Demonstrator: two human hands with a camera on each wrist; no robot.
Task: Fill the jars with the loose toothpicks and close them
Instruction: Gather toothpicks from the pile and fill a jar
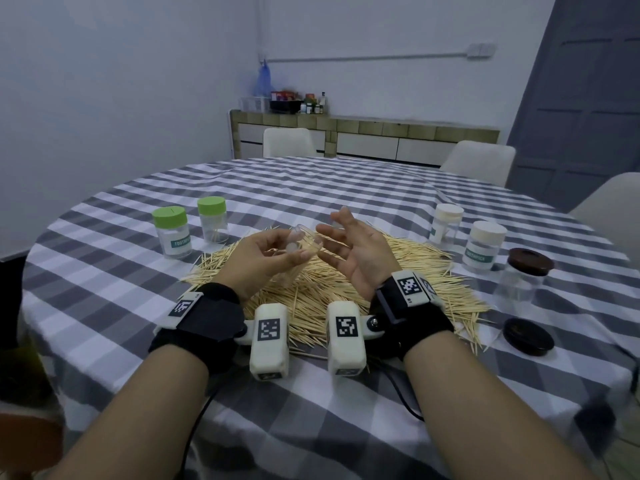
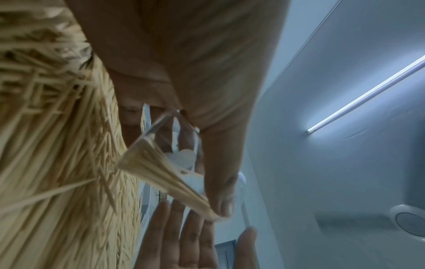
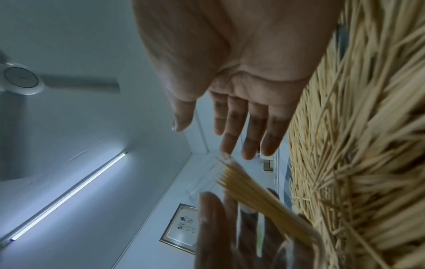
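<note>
Checkered table [image 1: 104,306]: left grip [image 1: 263,258] curled round tilted clear jar [image 1: 304,244]; right grip [image 1: 349,251] spread, empty, just beside.

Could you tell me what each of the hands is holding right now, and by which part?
The left hand grips a clear jar, tilted and partly filled with toothpicks, around its side wall. The right hand is open beside it, holding nothing.

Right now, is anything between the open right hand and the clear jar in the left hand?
Nothing visible. The right hand is open beside the small clear plastic jar that the left hand holds tilted above the heap of loose wooden toothpicks, with only air between.
</note>
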